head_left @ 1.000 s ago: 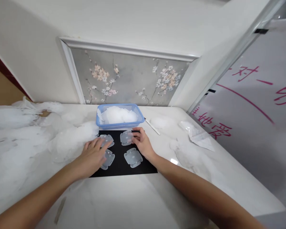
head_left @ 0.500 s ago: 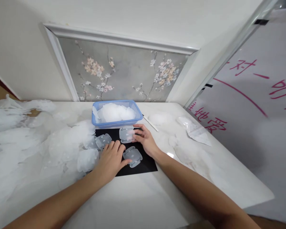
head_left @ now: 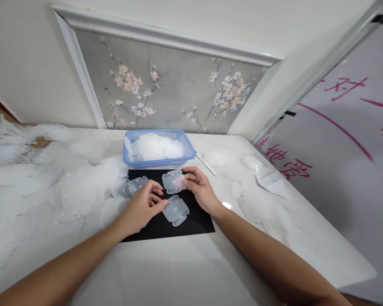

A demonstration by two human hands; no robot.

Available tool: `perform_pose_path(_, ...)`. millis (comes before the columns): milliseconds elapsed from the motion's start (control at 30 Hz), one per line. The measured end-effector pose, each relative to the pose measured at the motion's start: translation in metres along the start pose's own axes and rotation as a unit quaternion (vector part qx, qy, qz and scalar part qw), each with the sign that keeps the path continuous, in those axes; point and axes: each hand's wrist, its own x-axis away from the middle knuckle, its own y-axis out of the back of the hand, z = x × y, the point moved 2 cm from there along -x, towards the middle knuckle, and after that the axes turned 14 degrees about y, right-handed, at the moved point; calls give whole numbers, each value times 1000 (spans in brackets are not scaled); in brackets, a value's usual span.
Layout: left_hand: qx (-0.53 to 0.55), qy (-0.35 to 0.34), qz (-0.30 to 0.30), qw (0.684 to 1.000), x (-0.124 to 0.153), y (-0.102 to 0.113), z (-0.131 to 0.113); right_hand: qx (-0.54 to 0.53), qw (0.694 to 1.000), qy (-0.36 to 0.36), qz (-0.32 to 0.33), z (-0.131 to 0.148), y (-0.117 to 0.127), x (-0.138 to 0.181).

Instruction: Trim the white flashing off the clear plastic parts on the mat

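Observation:
A black mat (head_left: 191, 223) lies on a white marble table (head_left: 185, 272) and carries translucent plastic pieces. My left hand (head_left: 143, 206) pinches the left edge of the front piece (head_left: 176, 211), thumb and fingers closed on it. Farther back, my right hand (head_left: 200, 188) has its fingers closed on the right side of the rear piece (head_left: 172, 181). A third piece (head_left: 137, 185) rests at the mat's back left corner, just above my left hand.
A blue basket (head_left: 158, 162) heaped with white translucent pieces stands behind the mat. Loose piles of the same material (head_left: 35, 182) cover the table's left side. A plastic bag (head_left: 266, 176) and a thin stick (head_left: 206, 164) lie to the right, beside a whiteboard (head_left: 344, 148) with red writing.
My left hand left the pieces at the mat's left, crossed to the front piece and pinched its edge. One piece has gone off the mat. My right hand stayed on the rear piece.

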Motion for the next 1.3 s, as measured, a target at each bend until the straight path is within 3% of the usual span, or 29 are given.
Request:
perform_pose_path(100, -175, -52, -44, 982, 6, -16, -1, -2, 1000, -3, -3, -1, -1, -1)
perform_pose_path(200, -238, -65, -24, 969, 11, -21, 1, 6, 1000, -2, -6, -2, -2, -1)
perform_pose_path(300, -142, -26, 10, 989, 9, -12, 2, 4, 1000, -6, -17, -2, -2, -1)
perform_pose_path(367, 22, 20, 1, 1000, 4, 0, 2, -6, 1000, -10, -18, -1, -2, -1)
perform_pose_path(467, 276, 98, -24, 956, -4, 12, 3, -11, 1000, -14, -13, 0, -2, -1)
perform_pose_path(533, 355, 127, -6, 926, -7, 15, 2, -8, 1000, -15, -14, 0, -1, 0)
perform_pose_path(767, 463, 139, 115, 868, -8, 18, -1, -9, 1000, -9, -9, -2, -1, 1)
perform_pose_path(1067, 490, 165, 135, 845, -6, 17, -7, 57, 998, 29, -9, 2, -3, 6)
perform_pose_path(1300, 495, 160, 143, 842, -7, 17, -1, 164, 982, 67, -57, 3, 3, 7)
